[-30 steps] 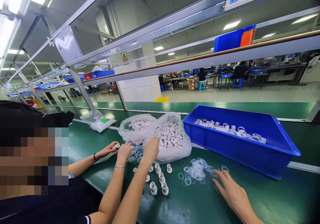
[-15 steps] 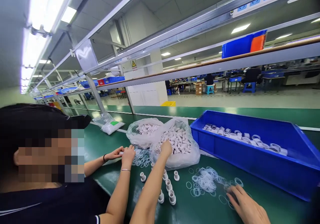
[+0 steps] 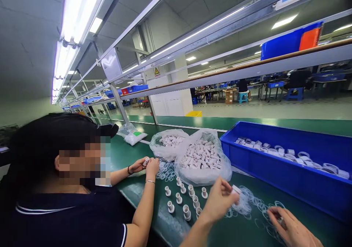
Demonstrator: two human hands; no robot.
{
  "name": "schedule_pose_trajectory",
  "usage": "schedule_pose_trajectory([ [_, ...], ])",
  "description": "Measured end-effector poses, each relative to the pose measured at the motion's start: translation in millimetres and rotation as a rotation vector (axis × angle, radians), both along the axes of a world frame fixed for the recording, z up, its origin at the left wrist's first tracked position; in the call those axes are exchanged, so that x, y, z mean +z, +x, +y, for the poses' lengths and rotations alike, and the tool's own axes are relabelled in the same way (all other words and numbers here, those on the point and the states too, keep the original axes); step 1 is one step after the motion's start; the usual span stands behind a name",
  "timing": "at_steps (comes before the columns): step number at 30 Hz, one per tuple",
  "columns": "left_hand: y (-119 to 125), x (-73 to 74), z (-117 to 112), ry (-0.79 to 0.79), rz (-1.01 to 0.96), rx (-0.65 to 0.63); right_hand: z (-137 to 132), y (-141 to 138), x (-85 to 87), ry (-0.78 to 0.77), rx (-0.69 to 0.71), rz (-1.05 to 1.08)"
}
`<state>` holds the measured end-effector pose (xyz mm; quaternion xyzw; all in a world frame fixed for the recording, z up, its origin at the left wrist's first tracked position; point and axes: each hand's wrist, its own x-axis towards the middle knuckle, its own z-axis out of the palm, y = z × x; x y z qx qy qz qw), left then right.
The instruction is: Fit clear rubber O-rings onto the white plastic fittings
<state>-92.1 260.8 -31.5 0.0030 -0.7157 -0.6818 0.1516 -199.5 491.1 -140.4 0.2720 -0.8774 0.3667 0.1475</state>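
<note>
My left hand (image 3: pixel 220 201) is closed on a small white plastic pipe fitting (image 3: pixel 235 189), held just above the pile of clear rings (image 3: pixel 244 203). Over the right end of the scattered rings is my right hand (image 3: pixel 293 226), its fingers curled in; what they hold, if anything, is too small to make out. Several white flanged fittings (image 3: pixel 186 213) stand upright on the green table (image 3: pixel 220 236), left of my left hand. Behind it lies an open plastic bag (image 3: pixel 213 177) full of loose white fittings (image 3: pixel 202 153).
A blue bin (image 3: pixel 275 170) holding white ring-shaped parts stands at the right. On my left a co-worker (image 3: pixel 68 210) handles a white part (image 3: pixel 146 161) beside more clear rings (image 3: pixel 167 171). A second bag (image 3: pixel 162 151) and a sealed packet (image 3: pixel 135 137) lie further back.
My left hand has come out of the bag and moved right with a white fitting. My right hand's fingers have curled at the rings. The view has turned left.
</note>
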Motion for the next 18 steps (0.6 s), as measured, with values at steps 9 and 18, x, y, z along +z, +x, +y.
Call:
schedule_pose_trajectory([
  [9,11,-49.5,39,0.242,-0.046,-0.238,-15,23,41.1,-0.222,0.149,-0.170],
  [18,-3,-74.5,46,0.252,-0.048,-0.181,-19,25,38.5,-0.293,0.369,-0.262],
])
